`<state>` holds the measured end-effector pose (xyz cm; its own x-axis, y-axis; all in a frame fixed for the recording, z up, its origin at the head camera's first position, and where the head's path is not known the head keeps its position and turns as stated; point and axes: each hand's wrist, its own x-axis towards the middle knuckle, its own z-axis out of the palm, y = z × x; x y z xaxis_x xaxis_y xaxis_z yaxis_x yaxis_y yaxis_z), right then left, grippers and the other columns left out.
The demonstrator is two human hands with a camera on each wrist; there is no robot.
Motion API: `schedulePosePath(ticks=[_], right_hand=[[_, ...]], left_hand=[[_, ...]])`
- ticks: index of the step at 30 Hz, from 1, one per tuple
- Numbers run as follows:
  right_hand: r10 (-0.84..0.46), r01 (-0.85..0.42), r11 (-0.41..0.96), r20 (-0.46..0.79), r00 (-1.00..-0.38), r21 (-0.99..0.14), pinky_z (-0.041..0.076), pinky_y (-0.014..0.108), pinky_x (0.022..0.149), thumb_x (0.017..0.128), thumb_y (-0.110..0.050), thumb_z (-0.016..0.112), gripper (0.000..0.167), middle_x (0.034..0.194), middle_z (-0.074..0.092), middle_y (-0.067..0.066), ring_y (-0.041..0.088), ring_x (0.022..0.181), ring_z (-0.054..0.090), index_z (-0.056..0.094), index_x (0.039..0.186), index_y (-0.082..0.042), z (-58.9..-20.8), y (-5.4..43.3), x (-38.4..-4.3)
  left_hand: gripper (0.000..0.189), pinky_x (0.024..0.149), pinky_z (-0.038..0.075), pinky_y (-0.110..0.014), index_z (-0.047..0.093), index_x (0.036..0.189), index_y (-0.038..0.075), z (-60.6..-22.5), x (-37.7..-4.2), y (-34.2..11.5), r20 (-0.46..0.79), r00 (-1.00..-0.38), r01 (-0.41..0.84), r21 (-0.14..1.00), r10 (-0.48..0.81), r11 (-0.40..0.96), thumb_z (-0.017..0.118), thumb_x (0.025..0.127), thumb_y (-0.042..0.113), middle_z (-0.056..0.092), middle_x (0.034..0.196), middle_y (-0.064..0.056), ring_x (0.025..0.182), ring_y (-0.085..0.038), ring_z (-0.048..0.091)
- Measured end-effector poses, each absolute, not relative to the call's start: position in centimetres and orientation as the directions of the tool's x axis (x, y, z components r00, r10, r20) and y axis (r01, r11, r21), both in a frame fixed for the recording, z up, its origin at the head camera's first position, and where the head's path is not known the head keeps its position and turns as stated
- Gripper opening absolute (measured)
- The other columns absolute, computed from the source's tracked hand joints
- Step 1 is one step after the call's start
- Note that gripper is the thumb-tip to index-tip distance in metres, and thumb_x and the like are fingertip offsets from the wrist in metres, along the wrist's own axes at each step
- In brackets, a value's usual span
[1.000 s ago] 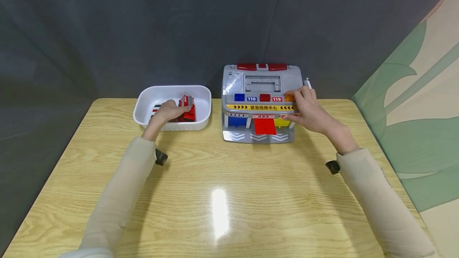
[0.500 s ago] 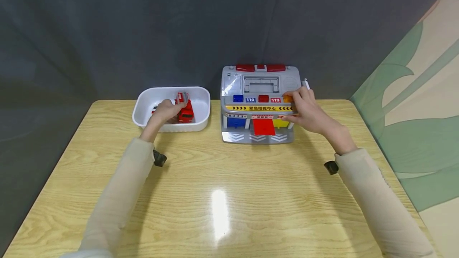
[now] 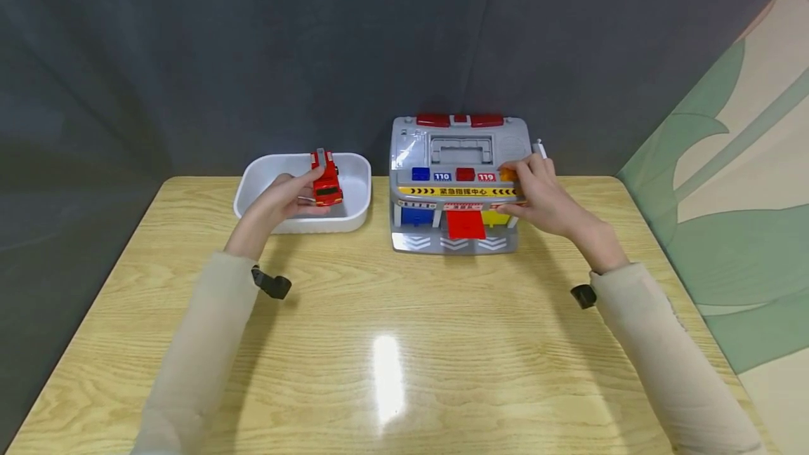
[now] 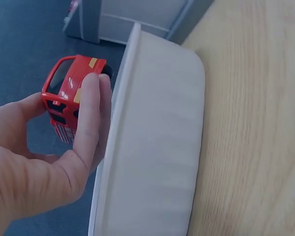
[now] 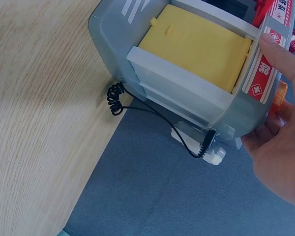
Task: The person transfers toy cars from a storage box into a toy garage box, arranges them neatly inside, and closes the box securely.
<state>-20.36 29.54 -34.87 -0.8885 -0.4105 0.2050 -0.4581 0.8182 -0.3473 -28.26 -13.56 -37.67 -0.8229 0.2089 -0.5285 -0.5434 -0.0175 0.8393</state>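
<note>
My left hand [image 3: 274, 201] grips a red toy fire truck [image 3: 326, 185] over the white plastic tub [image 3: 316, 225]. In the left wrist view the truck [image 4: 69, 83] sits between thumb and fingers, beside the tub's rim [image 4: 123, 88]. My right hand [image 3: 546, 199] holds the upper right front edge of a grey toy emergency station [image 3: 404, 153]. Its thumb lies on the front sign strip, and its other fingers reach the top by the orange button [image 3: 508, 175]. The station's red door [image 3: 466, 225] is swung outward; the blue door [image 3: 417, 216] and yellow door [image 5: 196, 46] hang down.
The station and tub stand side by side at the back of the wooden table [image 3: 316, 357], against a dark cloth [image 3: 316, 48]. A coiled black cord [image 5: 115, 98] runs to a white piece [image 5: 216, 156] on the station's side. A patterned wall [image 3: 746, 230] borders the right.
My left hand has raised the fire truck from inside the tub to above it, turning so that the fingers now show underneath. The right hand keeps its place on the station.
</note>
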Motion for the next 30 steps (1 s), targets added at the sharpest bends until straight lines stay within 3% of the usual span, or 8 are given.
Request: schedulePosePath(ticks=[6,16,25,30], right_hand=[[-0.410,-0.461,0.819,0.214,-0.887,-0.342,0.027,0.045,0.081,0.077,-0.009,0.081,0.067,0.113,0.035,0.022,0.039,0.109,0.024,0.042,0.128,0.009,-34.9,29.6,-20.4],[-0.411,-0.463,0.820,0.217,-0.886,-0.336,0.027,0.044,0.079,0.077,-0.009,0.082,0.067,0.111,0.035,0.022,0.039,0.107,0.025,0.042,0.128,0.009,-35.1,29.5,-20.5],[-0.402,-0.455,0.819,0.215,-0.890,-0.351,0.028,0.045,0.079,0.077,-0.009,0.082,0.067,0.113,0.036,0.022,0.039,0.108,0.025,0.042,0.128,0.009,-35.2,29.6,-20.6],[-0.401,-0.456,0.818,0.220,-0.889,-0.351,0.028,0.045,0.081,0.076,-0.008,0.082,0.067,0.112,0.036,0.022,0.040,0.110,0.025,0.043,0.128,0.009,-35.2,29.6,-20.5]], left_hand=[[0.067,0.080,0.055,-0.037,0.029,0.143,-0.004,-37.4,-27.4,-14.0,-0.504,-0.818,-0.544,0.834,0.278,-0.091,0.062,0.095,0.030,0.053,0.118,-0.016,0.080,-0.024,0.068],[0.061,0.078,0.056,-0.037,0.033,0.139,-0.007,-37.5,-25.5,-13.9,-0.469,-0.825,-0.530,0.835,0.315,-0.144,0.061,0.096,0.027,0.068,0.093,-0.008,0.080,-0.027,0.068],[0.052,0.082,0.054,-0.039,0.039,0.135,-0.008,-37.5,-23.8,-13.4,-0.430,-0.809,-0.520,0.841,0.401,-0.146,0.057,0.099,0.026,0.070,0.097,-0.010,0.087,-0.027,0.068],[0.056,0.091,0.049,-0.042,0.033,0.139,-0.010,-37.5,-22.6,-13.1,-0.415,-0.799,-0.509,0.852,0.436,-0.121,0.055,0.100,0.024,0.068,0.105,-0.011,0.093,-0.028,0.066]])
